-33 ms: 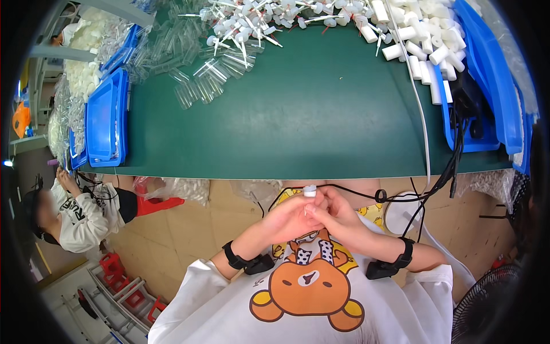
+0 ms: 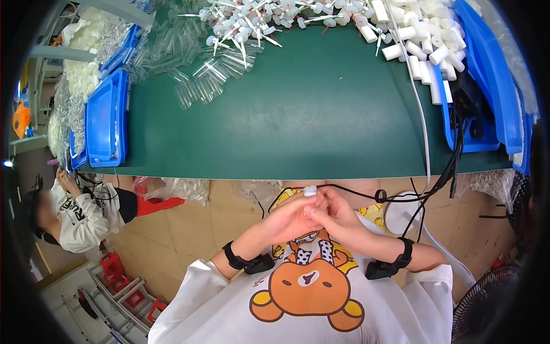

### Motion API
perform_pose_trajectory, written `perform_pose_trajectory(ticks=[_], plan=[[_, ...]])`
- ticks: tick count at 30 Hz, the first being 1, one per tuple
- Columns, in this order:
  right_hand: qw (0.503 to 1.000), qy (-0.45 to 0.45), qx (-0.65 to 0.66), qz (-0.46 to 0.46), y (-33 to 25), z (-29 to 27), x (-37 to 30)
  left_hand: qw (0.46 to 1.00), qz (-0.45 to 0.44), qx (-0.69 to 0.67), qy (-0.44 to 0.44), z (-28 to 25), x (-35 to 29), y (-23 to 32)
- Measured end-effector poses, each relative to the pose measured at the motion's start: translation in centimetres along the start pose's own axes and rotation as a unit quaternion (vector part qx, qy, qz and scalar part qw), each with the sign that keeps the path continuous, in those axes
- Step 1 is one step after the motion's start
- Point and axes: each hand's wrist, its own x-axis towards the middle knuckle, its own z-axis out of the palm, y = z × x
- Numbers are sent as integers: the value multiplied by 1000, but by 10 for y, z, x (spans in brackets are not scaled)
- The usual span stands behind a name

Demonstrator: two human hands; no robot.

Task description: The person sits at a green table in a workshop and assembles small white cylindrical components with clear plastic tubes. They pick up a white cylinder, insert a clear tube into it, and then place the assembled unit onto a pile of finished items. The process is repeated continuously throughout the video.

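My left hand (image 2: 286,219) and my right hand (image 2: 342,217) meet in front of my shirt, just below the table's near edge. Both have curled fingers pressed together. A small white plastic stopper (image 2: 310,191) with a paler top pokes up between their fingertips. The fingers cover its lower part. On the green table (image 2: 275,126), a heap of white stoppers with thin stems (image 2: 243,28) lies at the far side. Clear plastic tubes (image 2: 200,86) are spread left of it, and white cylindrical caps (image 2: 421,51) are piled at the far right.
Blue trays stand at the left (image 2: 103,123) and right (image 2: 498,86) table ends. A white cable (image 2: 423,114) crosses the right side, with black cables (image 2: 455,143) hanging over the edge. A co-worker (image 2: 86,212) sits at the left. A black fan (image 2: 487,307) stands lower right.
The stopper at my fingertips has turned slightly. A thin pale tip seen under my right thumb is now hidden. Both arms stay in place.
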Motion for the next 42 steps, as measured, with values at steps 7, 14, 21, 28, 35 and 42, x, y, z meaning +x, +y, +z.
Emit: perform_pose_trajectory(ticks=[7, 14, 21, 28, 35, 42], plan=[[998, 18, -6, -54, 5, 8, 9, 994, 44, 76, 66, 13, 1, 1], [997, 50, 6, -65, -3, 20, 17, 988, 47, 76, 123, 26, -2, 11], [998, 52, -30, 20, -16, 17, 16, 981, 49, 31, 188, 43, -1, 9], [994, 21, 24, 107, -37, 13, 15, 979, 46, 1, 198, 54, 0, 10], [983, -6, 50, 176, -50, 11, 16, 979, 21, -26, 202, 63, -3, 17], [993, -22, 2, 120, -38, 4, 20, 976, 46, 18, 213, 56, 4, 9]])
